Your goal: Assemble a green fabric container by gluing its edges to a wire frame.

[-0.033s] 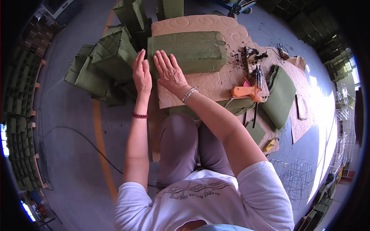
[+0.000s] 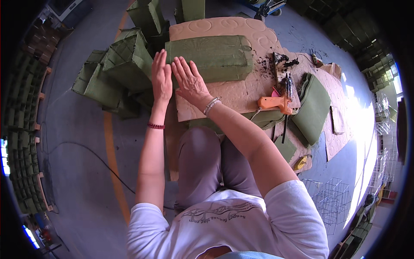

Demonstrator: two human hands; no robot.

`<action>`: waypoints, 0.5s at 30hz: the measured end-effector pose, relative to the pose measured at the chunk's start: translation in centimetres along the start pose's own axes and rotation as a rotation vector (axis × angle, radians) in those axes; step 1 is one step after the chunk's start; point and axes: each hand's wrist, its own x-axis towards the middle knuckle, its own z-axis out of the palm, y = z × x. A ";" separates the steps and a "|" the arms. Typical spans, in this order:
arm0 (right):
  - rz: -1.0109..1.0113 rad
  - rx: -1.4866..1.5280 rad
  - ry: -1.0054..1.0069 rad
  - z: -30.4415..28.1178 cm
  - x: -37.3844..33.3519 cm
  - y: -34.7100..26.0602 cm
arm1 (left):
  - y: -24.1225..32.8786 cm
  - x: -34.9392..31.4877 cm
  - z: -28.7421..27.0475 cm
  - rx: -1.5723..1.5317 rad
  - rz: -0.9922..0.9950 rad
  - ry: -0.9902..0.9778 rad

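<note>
A green fabric-covered box [image 2: 211,54] lies on its side on a cardboard sheet [image 2: 220,96] in front of me. My right hand [image 2: 190,85] rests flat on the near left corner of its top, fingers stretched out. Against the box's left end stands my left hand [image 2: 162,81], palm turned inward and fingers straight; its palm side is hidden, so I cannot tell how firmly it touches. Neither hand holds anything. Right of the box lies an orange glue gun [image 2: 274,102] with a dark, smeared nozzle and a cord.
Open green boxes [image 2: 123,54] stand close on the left. Folded green fabric [image 2: 311,110] is stacked at the right, beside a yellow object [image 2: 301,162]. Wire frames [image 2: 332,200] sit on the floor at the lower right. A black cable [image 2: 99,156] crosses the floor.
My left hand has shifted slightly up and to the right, closer along the box's end. My right hand, the box and the glue gun look nearly the same.
</note>
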 end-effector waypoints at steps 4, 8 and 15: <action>-0.042 0.154 0.027 -0.3 -0.1 0.6 | -0.4 1.9 1.1 0.144 0.192 -0.278; -0.161 0.398 0.063 -0.9 -0.4 2.4 | -1.4 2.1 0.6 0.265 0.235 -0.341; -0.003 0.298 0.215 -0.7 -2.4 12.3 | -0.7 2.7 0.1 0.718 0.530 -0.352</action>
